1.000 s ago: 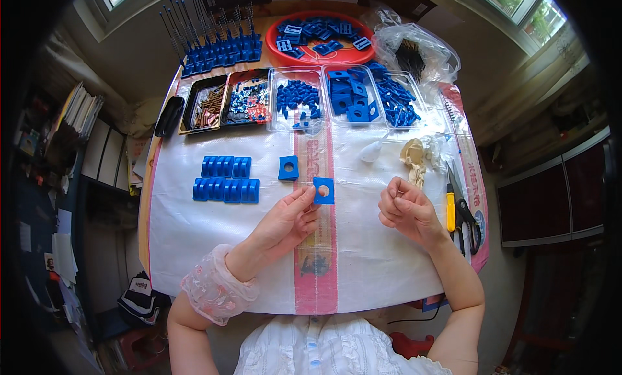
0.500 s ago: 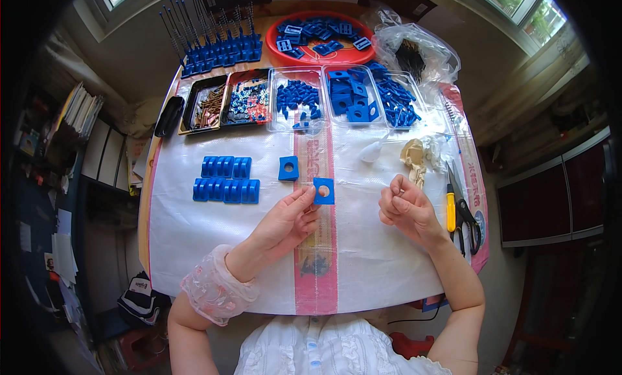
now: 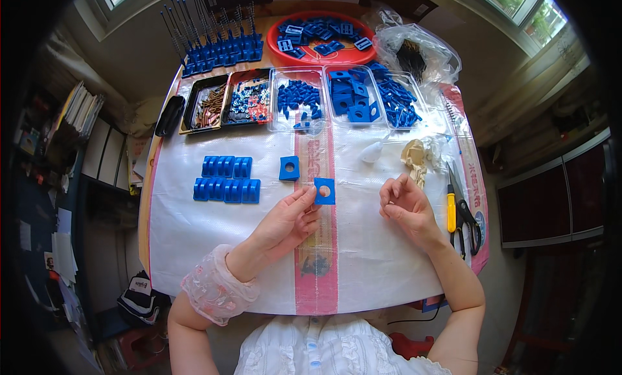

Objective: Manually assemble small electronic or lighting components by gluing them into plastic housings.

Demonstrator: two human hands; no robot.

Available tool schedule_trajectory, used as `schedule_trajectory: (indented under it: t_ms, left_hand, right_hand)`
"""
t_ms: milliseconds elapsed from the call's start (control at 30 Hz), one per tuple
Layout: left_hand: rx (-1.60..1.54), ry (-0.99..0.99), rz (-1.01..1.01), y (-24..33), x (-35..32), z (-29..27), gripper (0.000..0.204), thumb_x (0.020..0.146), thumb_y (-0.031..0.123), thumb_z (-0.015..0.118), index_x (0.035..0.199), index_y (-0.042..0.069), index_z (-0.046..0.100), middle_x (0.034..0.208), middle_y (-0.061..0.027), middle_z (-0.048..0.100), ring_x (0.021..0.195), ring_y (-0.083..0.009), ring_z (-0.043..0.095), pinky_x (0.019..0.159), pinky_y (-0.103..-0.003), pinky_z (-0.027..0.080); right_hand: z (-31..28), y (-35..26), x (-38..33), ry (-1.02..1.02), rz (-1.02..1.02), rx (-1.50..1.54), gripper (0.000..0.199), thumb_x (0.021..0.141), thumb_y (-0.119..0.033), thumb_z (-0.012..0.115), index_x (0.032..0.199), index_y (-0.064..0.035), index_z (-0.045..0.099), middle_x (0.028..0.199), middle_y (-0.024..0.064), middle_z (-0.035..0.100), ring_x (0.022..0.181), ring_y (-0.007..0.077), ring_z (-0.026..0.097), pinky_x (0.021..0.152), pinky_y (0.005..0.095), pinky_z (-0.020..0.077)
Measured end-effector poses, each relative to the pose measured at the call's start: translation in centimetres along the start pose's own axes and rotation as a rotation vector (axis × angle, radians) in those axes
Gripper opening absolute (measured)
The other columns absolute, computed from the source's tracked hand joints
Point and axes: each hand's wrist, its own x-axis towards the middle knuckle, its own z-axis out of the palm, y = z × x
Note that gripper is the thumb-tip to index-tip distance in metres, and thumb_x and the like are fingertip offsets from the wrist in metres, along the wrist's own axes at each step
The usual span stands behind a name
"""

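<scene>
Head view, looking down on a tabletop (image 3: 194, 245) under a white sheet with a pink strip down the middle.

Left hand (image 3: 285, 223) flat on the sheet, fingers stretched forward and loose, nothing grasped; fingertips touching the near left edge of a blue square plate (image 3: 324, 190) with a round hole. Plate flat on the pink strip, just ahead and slightly right of those fingertips, no real long axis, being square.

Right hand (image 3: 405, 206) raised a little off the sheet, fingers curled in toward the thumb; impossible to tell whether anything small sits in that grip. Plate to its left, apart from it, so left hand clearly the nearer one.

Second blue square block (image 3: 289, 168) just beyond and left of the plate, untouched. Two rows of blue channel pieces (image 3: 227, 179) farther left, well apart from both hands.

At the far edge: clear trays of blue parts (image 3: 353, 100), a tray of screws (image 3: 207, 106), a red round tray (image 3: 321, 38), a rack of rods (image 3: 217, 48). At the right edge: scissors (image 3: 466, 216) and a yellow-handled tool (image 3: 451, 206), near the right hand but not touched.
</scene>
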Motion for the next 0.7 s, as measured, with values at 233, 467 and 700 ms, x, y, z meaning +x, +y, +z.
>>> schedule_trajectory:
  t_ms: [233, 467, 700]
  left_hand:
    - [0.004, -0.007, -0.003, 0.01, -0.03, -0.02, 0.026, 0.107, 0.030, 0.053, 0.116, 0.007, 0.063, 0.087, 0.0058, 0.052, 0.070, -0.0051, 0.035, 0.058, -0.019, 0.033]
    - [-0.006, -0.013, 0.000, 0.02, 0.02, -0.04, 0.026, 0.107, 0.030, 0.053, 0.115, 0.007, 0.063, 0.085, 0.0058, 0.049, 0.069, -0.0048, 0.034, 0.058, -0.019, 0.033]
    - [-0.002, -0.008, 0.000, 0.02, 0.04, 0.11, 0.026, 0.107, 0.030, 0.053, 0.115, 0.007, 0.062, 0.083, 0.0057, 0.046, 0.069, -0.0046, 0.034, 0.058, -0.019, 0.033]
  right_hand:
    - [0.16, -0.22, -0.04, -0.002, 0.004, 0.025, 0.030, 0.090, 0.008, 0.062, 0.099, -0.0118, 0.042, 0.099, 0.0051, 0.052, 0.087, 0.0108, 0.048, 0.074, 0.0266, 0.0433]
    - [-0.28, -0.02, 0.05, -0.011, 0.006, 0.044, 0.027, 0.091, 0.005, 0.063, 0.098, -0.0121, 0.043, 0.096, 0.0057, 0.056, 0.085, 0.0126, 0.052, 0.076, 0.0278, 0.0447]
    - [-0.29, -0.07, -0.08, 0.016, 0.031, 0.030, 0.021, 0.094, 0.000, 0.061, 0.110, -0.0087, 0.051, 0.097, 0.0084, 0.065, 0.088, 0.0141, 0.058, 0.079, 0.0292, 0.0465]
